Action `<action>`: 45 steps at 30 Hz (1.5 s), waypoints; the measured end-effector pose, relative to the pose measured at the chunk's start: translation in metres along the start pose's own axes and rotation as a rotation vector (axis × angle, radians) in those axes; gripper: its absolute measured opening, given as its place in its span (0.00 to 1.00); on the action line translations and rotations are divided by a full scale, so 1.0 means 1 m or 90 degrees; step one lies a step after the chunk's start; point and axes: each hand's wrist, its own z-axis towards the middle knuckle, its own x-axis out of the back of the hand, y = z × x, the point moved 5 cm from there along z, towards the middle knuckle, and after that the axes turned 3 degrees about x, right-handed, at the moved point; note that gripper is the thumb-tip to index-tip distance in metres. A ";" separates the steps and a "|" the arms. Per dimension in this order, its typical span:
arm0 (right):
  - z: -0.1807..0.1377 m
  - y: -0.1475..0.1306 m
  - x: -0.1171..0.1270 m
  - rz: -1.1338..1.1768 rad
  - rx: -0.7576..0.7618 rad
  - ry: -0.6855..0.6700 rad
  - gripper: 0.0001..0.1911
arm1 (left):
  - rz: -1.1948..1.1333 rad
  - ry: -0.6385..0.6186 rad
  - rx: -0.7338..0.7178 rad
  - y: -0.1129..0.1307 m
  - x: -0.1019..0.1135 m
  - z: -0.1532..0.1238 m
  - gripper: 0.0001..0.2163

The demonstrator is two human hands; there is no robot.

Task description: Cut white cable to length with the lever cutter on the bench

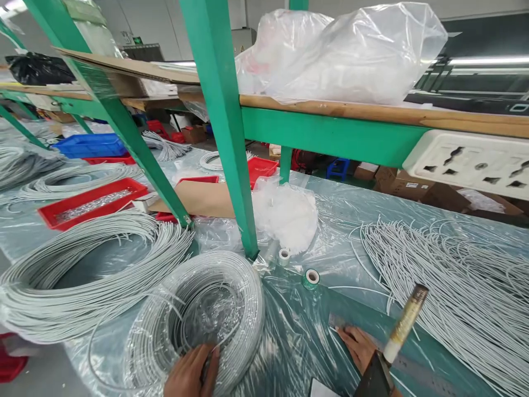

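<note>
My left hand (190,374) is at the near rim of a wrapped coil of grey wire (231,286), with thumb and fingers closed on strands of it. Lying flat on the plastic-covered table, my right hand (359,346) has its fingertips on the end of a metal ruler (417,369), where a thin wire end lies. Just right of that hand, a lever handle wrapped in tape (405,320) rises from a dark cutter blade (374,377). A big fan of cut grey wires (450,286) spreads to the right.
A green shelf post (225,138) stands right behind the coil, with two small tape rolls (311,277) at its foot. A loose wire coil (82,270) and a red tray (88,203) lie left. A power strip (471,162) hangs under the shelf at right.
</note>
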 end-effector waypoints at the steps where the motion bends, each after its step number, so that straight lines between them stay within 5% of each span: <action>1: 0.001 -0.001 0.000 -0.006 0.013 -0.002 0.22 | -0.006 0.005 0.006 0.000 0.000 0.000 0.08; 9: 0.002 -0.004 0.004 -0.025 0.103 -0.023 0.22 | -0.051 -0.021 0.062 0.011 0.006 0.000 0.07; 30: 0.009 -0.020 0.015 0.005 0.102 -0.004 0.24 | -0.059 -0.067 0.091 0.015 0.006 0.000 0.07; 36: 0.002 -0.018 0.006 -0.023 0.112 -0.021 0.31 | -0.063 -0.069 0.101 0.013 0.005 -0.001 0.07; 45: 0.001 -0.016 -0.002 -0.034 0.110 -0.043 0.29 | -0.069 -0.067 0.102 0.011 0.004 0.001 0.09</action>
